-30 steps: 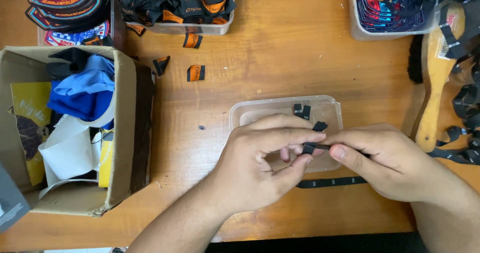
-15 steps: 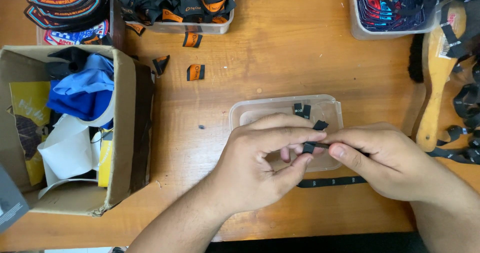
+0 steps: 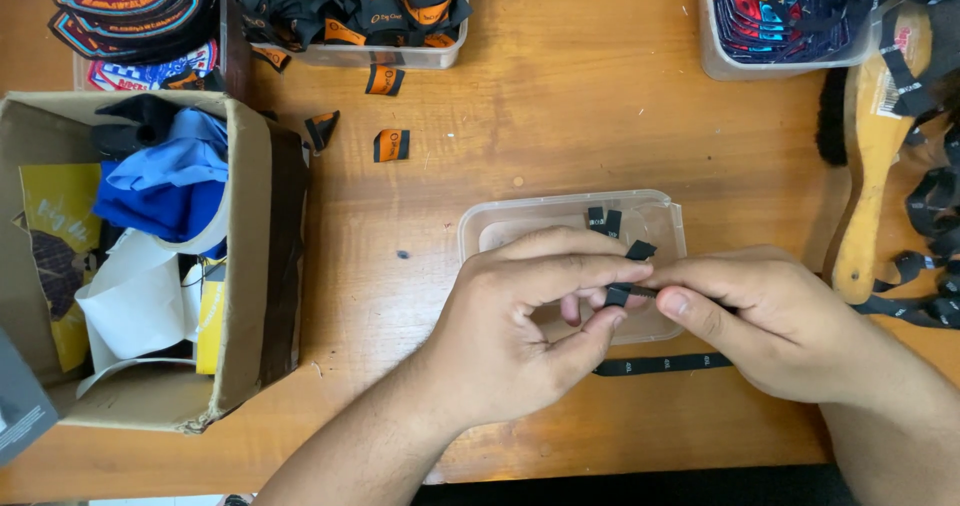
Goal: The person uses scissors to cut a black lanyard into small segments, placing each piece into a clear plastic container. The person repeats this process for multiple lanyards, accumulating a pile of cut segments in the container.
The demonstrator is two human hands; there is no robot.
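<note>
Both hands at 6 o'clock over clear plastic tray point(image 3: 668, 211). Left hand point(image 3: 520, 326): thumb + forefinger clamped on small black label piece point(image 3: 618, 294). Right hand point(image 3: 775, 321): thumb + forefinger pinched on same black ribbon just beside it, prob. to keep it taut for folding. Held right above tray, likely so finished bits drop in w/ folded black tabs point(image 3: 603, 219) already there. Loose black ribbon strip point(image 3: 660, 365) flat on wooden table point(image 3: 560, 116), below hands. At 12: clear tub of black-orange labels point(image 3: 360, 11); strays nearby. At 1–2: tub of colourful patches point(image 3: 770, 16). At 3: wooden brush point(image 3: 870, 166). At 9: open cardboard box point(image 3: 250, 266) w/ blue cloth. At 11: stacked round patches point(image 3: 125, 1).
</note>
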